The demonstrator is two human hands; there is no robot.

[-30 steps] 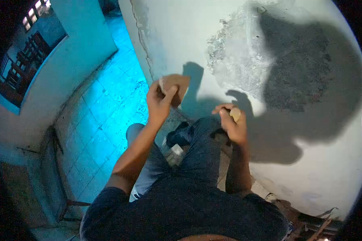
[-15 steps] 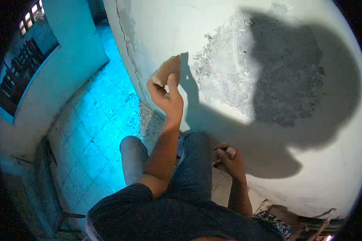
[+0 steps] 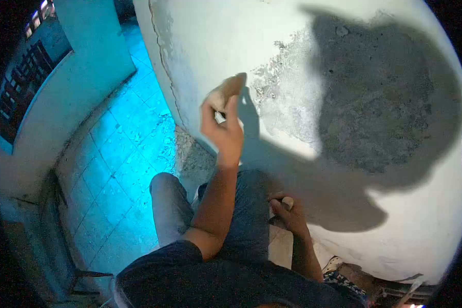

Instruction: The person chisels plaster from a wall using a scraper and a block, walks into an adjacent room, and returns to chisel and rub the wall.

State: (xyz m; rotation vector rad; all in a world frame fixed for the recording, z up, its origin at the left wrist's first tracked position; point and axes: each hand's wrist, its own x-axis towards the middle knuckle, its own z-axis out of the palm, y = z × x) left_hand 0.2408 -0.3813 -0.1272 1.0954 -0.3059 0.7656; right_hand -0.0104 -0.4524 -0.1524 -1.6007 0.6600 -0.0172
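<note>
My left hand (image 3: 223,131) is raised in front of the pale wall, fingers and thumb closed on a flat brown wedge-shaped piece (image 3: 231,88) with a paler side. Its pointed end is at the bare grey edge of the wall patch (image 3: 292,102); whether it touches cannot be told. What the piece is made of is unclear. Low by my right knee, my right hand (image 3: 292,218) is wrapped round a tool handle (image 3: 287,201) with a pale rounded end. The rest of that tool is hidden.
The white wall (image 3: 205,46) curves across the view, with a crack (image 3: 162,54) near its left edge and my dark shadow over the patch. Rubble (image 3: 190,151) lies at its foot. Debris is strewn over the tiled floor (image 3: 123,154). Dark furniture (image 3: 61,246) stands left.
My left hand and the brown piece have shifted slightly right and down, and the piece is turned more edge-on. My right hand has moved a little left and down. The view has shifted slightly.
</note>
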